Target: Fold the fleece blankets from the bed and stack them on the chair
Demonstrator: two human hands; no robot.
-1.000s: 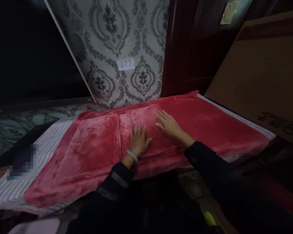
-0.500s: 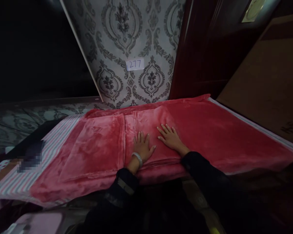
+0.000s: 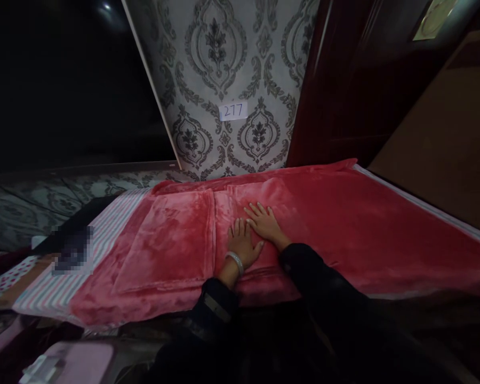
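A red plush blanket (image 3: 344,234) is spread over a long surface, with folded layers of the same plush stacked on its left and middle part. My left hand (image 3: 242,246) lies flat on the middle folded part, fingers spread, a pale bracelet round the wrist. Close beside it on the right, my right hand (image 3: 264,224) also presses flat on the plush with its fingers apart. Neither hand grips the fabric. A crease between two folded sections runs just left of my left hand. Under the blanket, a striped cloth (image 3: 116,226) shows at the left end.
A large dark screen (image 3: 72,90) stands at the back left, before patterned wallpaper (image 3: 220,53) bearing a paper label (image 3: 233,111) marked 277. Behind right are a dark red door (image 3: 344,80) and a big cardboard box (image 3: 444,133). A pink stool-like object (image 3: 80,360) sits at lower left.
My right hand has slid left across the plush, closer to my left hand. The left hand stays at about the same spot on the blanket. The whole view has shifted slightly.
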